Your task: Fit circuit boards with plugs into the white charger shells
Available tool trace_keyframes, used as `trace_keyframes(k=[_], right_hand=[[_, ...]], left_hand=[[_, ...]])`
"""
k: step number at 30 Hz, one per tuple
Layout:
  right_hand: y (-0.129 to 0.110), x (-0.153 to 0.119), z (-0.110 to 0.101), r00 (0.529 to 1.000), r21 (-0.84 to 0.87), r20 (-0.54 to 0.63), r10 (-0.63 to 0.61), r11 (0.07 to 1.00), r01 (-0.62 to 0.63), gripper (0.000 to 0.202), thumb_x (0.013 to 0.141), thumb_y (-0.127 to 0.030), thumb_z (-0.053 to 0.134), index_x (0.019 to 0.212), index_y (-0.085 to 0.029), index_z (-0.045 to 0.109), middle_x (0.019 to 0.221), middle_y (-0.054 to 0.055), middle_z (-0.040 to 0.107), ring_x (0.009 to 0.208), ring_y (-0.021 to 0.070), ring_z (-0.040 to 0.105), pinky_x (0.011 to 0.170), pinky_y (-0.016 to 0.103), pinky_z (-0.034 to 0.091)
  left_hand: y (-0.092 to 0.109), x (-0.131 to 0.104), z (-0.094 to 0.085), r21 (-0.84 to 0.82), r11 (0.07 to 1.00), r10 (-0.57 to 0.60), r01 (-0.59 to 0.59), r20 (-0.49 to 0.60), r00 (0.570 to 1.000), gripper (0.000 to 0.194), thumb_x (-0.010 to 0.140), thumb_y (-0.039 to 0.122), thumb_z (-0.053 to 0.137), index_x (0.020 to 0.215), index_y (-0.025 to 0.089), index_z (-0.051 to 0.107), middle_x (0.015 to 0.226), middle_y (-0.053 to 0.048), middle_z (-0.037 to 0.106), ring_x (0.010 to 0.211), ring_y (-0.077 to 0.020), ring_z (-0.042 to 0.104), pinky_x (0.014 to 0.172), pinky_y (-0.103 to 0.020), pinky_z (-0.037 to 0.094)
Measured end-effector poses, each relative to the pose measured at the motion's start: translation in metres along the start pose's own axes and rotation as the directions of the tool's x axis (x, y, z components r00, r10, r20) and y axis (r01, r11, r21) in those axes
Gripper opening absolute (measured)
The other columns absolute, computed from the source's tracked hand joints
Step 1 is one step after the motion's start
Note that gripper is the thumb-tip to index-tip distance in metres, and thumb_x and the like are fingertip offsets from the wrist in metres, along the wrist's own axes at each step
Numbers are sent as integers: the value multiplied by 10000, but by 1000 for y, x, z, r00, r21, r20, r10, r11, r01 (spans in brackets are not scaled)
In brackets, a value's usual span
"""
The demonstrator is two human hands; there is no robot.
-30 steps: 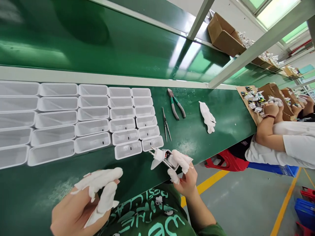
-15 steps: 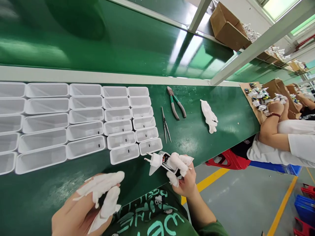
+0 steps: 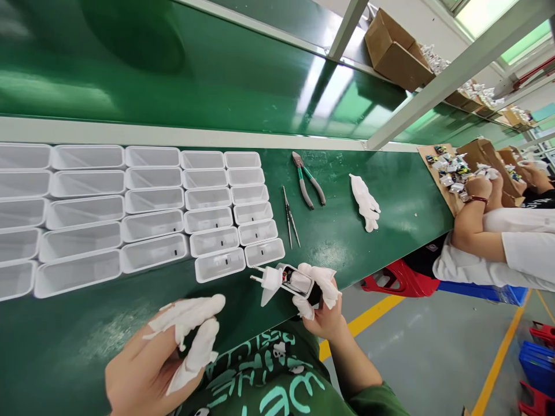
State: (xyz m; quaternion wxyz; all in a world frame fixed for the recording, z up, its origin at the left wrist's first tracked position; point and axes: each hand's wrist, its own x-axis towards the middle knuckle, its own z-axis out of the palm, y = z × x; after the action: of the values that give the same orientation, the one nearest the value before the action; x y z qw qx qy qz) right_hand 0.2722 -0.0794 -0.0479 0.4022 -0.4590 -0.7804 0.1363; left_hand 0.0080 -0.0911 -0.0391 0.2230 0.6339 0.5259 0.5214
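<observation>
My right hand (image 3: 323,297), its fingertips in white covers, holds a white plug adapter (image 3: 295,280) at the table's front edge. The adapter's pins point left, and its casing is open on top, with small coloured parts inside. My left hand (image 3: 167,341) is over the front of the green table, left of the adapter and apart from it. White covers wrap its thumb and fingers too. The thumb and forefinger are apart, with nothing visible between them. Just behind the adapter are the nearest white bins (image 3: 220,266), some holding a small dark piece.
Tweezers (image 3: 291,216), green-handled cutters (image 3: 308,180) and a white glove (image 3: 365,203) lie on the table (image 3: 338,231). Rows of white bins (image 3: 82,237) fill the left. At right a person's hands work over a cardboard tray (image 3: 453,202) of parts. A metal post (image 3: 433,86) slants above.
The fingers of my right hand have shifted back toward the adapter's right end, showing more of its open casing. My left hand has moved slightly to the right.
</observation>
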Motion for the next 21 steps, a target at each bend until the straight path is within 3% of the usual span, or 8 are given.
trace_keyframes(k=[4,7,10,14,18,21], right_hand=[[1,1,1,998,-75,-32,-49,996,47,468,1019,-249,493,1486,-212,516,1024,137,735,943,288,719,783,431,615],[1,2,0,996,-64,-61,-61,996,57,446,991,-229,527,1436,-223,564,1037,137,734,943,293,724,777,437,613],[1,1,0,999,-43,-28,-32,999,30,470,969,-215,561,1438,-236,555,1079,137,749,958,291,739,798,430,623],[3,-5,2,997,17,-63,52,999,-51,523,970,-260,607,1477,-232,481,1161,147,766,954,283,763,810,428,642],[5,-9,5,996,12,-87,-13,1000,14,465,977,-224,612,1437,-233,544,1151,149,780,1010,297,773,842,450,650],[5,-8,4,993,42,-115,-39,998,44,422,976,-198,614,1397,-216,590,1185,170,765,1060,300,763,817,435,658]], left_hand=[[5,8,2,131,961,244,-245,25,969,237,860,108,664,993,259,788,746,-1,775,639,-178,712,688,-306,647],[10,15,5,149,933,324,-327,42,945,204,883,127,625,941,255,773,606,14,713,587,-187,704,597,-295,645],[10,15,10,148,942,300,-302,33,953,227,907,144,583,936,285,759,595,25,708,576,-195,713,542,-300,638],[7,7,11,177,944,280,-279,20,960,206,927,171,570,944,263,754,714,-1,770,603,-192,729,596,-305,653],[7,5,7,176,942,284,-285,31,958,184,949,202,581,984,250,755,736,-5,767,606,-180,715,627,-287,638],[12,9,11,170,938,288,-302,105,952,192,937,178,647,1092,231,746,758,-14,750,630,-161,701,608,-241,593]])
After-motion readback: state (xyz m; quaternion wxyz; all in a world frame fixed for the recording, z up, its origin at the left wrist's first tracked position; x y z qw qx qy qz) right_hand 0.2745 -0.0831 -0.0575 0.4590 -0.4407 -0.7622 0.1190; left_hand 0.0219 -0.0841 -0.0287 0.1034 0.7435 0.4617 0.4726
